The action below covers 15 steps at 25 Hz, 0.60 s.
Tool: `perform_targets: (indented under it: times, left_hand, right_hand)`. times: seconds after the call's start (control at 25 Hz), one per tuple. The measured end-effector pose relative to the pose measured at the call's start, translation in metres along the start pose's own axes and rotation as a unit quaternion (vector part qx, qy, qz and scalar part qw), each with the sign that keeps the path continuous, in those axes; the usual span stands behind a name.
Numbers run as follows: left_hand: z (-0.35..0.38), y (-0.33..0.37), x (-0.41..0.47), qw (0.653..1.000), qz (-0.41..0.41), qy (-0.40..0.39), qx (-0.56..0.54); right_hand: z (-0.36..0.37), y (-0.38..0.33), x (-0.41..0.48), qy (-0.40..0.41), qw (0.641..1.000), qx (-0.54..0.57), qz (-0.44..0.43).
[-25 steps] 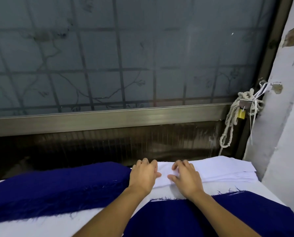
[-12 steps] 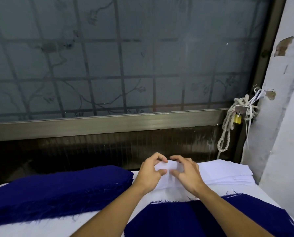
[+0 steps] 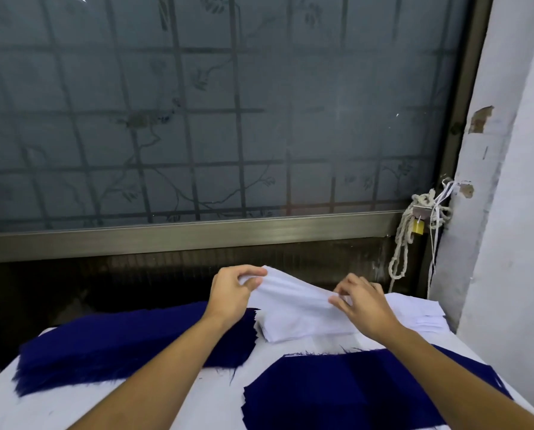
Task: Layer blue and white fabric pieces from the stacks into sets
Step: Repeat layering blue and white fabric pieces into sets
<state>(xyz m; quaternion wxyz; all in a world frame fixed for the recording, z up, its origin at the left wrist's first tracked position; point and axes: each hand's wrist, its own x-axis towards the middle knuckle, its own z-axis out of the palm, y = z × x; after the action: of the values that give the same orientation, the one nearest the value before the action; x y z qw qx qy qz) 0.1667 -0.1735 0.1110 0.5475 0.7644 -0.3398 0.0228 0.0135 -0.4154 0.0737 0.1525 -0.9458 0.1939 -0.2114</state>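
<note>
My left hand (image 3: 233,291) pinches the raised left corner of a white fabric piece (image 3: 293,294), lifting it off the white stack (image 3: 414,315) at the back right of the table. My right hand (image 3: 360,304) pinches the same piece along its right part, lower down. A thick stack of dark blue fabric (image 3: 113,346) lies to the left of the white stack. Nearer to me, a blue piece (image 3: 346,389) lies spread flat on top of a set, under my right forearm.
The table has a white top (image 3: 73,408). Behind it stands a frosted window with a metal sill (image 3: 197,234). A white wall (image 3: 507,212) closes in the right side, with a rope and brass padlock (image 3: 417,226) hanging at the window frame.
My hands went from resting flat on the white stack to pinching its top piece. They have since spread apart, and the left one has raised its corner.
</note>
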Motion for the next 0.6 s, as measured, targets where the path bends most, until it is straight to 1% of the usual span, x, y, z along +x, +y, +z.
perform_targets:
  times: [0.24,0.36,0.52,0.6]
  left_hand:
    - [-0.061,0.032,-0.020,0.998,0.025,0.059,0.019]
    - [-0.106,0.036,-0.036,0.996,0.023,0.083,0.034]
    - [-0.153,0.028,-0.061,0.991,0.003,0.118,0.058]
    - [-0.172,0.022,-0.079,0.987,-0.015,0.144,0.070]
  right_hand:
    - [-0.024,-0.033,-0.023,0.019,0.999,-0.008,-0.039]
    - [-0.036,-0.044,-0.038,0.030,0.999,0.035,-0.017]
    - [-0.043,-0.054,-0.054,0.022,1.000,0.015,-0.003]
    - [-0.043,-0.059,-0.068,0.012,0.999,0.031,0.013]
